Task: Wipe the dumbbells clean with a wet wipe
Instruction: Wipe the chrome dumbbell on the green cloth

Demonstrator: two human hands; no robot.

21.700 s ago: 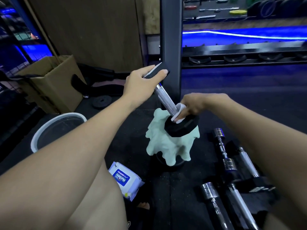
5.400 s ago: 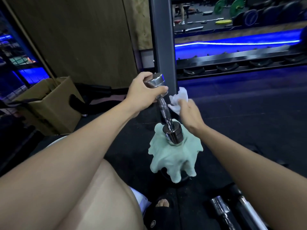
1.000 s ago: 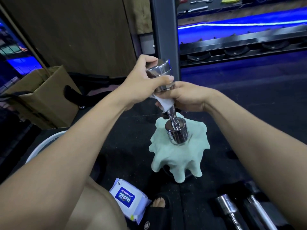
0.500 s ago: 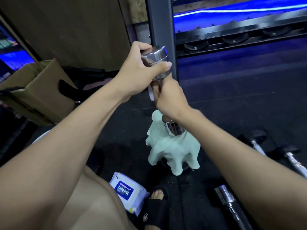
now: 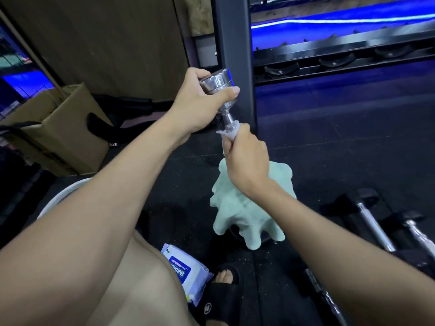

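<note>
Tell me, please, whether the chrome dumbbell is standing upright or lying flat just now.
Roughly upright, slightly tilted: the dumbbell has its top head gripped by the left hand, while the right hand wraps the wipe round the handle below.

My left arm reaches in from 8 o'clock, forearm bare and extended. My left hand [image 5: 200,100] curls thumb and fingers round the dumbbell's [image 5: 220,84] upper end. My right arm enters from 4 o'clock; my right hand [image 5: 247,158] closes in a fist around the wipe [image 5: 229,132] on the handle, knuckles toward me.
</note>
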